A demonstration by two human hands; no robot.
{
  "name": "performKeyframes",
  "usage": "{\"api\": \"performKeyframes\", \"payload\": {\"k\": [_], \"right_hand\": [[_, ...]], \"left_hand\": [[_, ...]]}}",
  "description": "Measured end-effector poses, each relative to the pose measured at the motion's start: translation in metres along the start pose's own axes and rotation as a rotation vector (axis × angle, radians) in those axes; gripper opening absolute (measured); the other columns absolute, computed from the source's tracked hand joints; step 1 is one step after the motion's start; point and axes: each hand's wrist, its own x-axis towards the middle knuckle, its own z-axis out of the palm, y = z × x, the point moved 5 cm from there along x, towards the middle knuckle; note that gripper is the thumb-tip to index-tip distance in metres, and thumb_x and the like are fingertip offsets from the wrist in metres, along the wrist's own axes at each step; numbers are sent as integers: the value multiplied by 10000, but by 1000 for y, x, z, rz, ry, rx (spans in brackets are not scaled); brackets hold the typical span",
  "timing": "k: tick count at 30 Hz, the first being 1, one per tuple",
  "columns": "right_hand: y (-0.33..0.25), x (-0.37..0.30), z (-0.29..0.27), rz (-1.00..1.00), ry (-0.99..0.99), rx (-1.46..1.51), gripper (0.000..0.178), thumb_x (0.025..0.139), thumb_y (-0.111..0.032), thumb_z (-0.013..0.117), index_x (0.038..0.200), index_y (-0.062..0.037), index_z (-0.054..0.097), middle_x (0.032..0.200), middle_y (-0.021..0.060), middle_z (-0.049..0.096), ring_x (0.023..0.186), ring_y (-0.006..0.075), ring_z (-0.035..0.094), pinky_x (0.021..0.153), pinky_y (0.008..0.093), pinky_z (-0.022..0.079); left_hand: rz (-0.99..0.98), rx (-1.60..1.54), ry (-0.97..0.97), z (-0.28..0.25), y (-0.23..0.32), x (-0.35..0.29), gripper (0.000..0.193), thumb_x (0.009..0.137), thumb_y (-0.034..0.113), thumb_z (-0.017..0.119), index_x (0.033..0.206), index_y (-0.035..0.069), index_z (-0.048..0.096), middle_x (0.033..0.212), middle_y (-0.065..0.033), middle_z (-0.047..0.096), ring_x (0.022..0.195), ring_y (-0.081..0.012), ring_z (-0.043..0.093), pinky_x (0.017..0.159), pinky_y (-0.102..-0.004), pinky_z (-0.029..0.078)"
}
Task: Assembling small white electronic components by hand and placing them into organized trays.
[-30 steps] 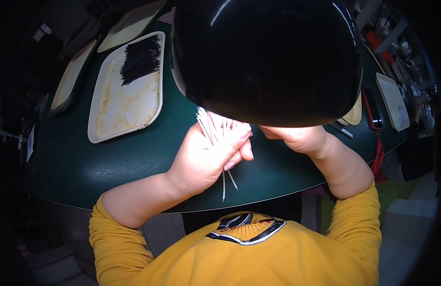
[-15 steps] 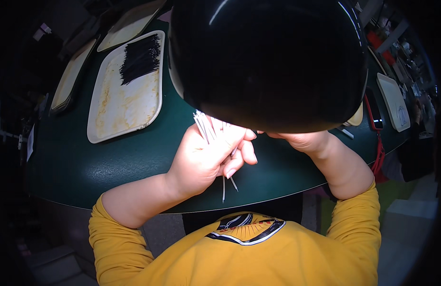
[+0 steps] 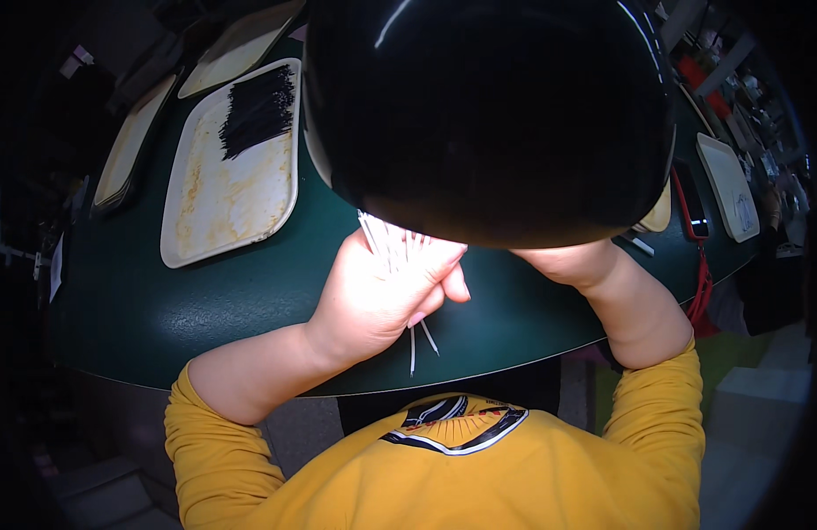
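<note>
R hand (image 3: pixel 563 263) rightward over grn tbl (image 3: pixel 514 327)

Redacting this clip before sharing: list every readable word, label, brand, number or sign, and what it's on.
Nothing legible.
Yellow shirt: lettering in the chest print, too small and blurred to read.
White strands in the left hand: no text visible.
Phone: any screen text too small to read.

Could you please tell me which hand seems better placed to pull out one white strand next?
Probably the right hand: the left hand grips the white strands, while the right is close by, though the black dome hides its fingers.
</note>
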Motion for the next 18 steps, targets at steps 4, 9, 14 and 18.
{"api": "performKeyframes", "payload": {"k": [4, 9, 14, 18], "right_hand": [[-4, -5, -11, 40, -16, -3, 235, 653, -14, 625, 498, -35, 450, 441, -37, 401, 423, 7, 359, 396, 176, 272], [3, -1, 5, 1, 17, 28, 182, 688, -14, 589, 526, -21, 506, 435, -32, 403, 413, 15, 383, 393, 174, 281], [25, -3, 3, 216, -49, 522, 158, 752, -24, 517, 601, 2, 555, 440, -22, 419, 390, 16, 363, 376, 178, 268], [17, -2, 6, 468, -146, 788, 107, 772, -33, 506, 704, 20, 572, 468, -11, 450, 377, 20, 342, 377, 180, 266]], "left_hand": [[17, -37, -51, 9, 3, 3, 132, 853, 80, 438, 794, -19, 502, 623, -100, 571, 337, -34, 334, 375, -150, 287], [6, -6, -35, 0, -4, 0, 146, 866, 80, 404, 839, -23, 504, 635, -113, 572, 339, -37, 340, 384, -151, 300], [81, -63, -58, 0, -3, 1, 192, 883, 103, 360, 902, -28, 499, 652, -130, 579, 337, -55, 356, 386, -150, 316], [102, -85, -64, 1, -2, -1, 202, 886, 102, 347, 901, -28, 500, 671, -143, 585, 342, -61, 378, 384, -147, 318]]}}
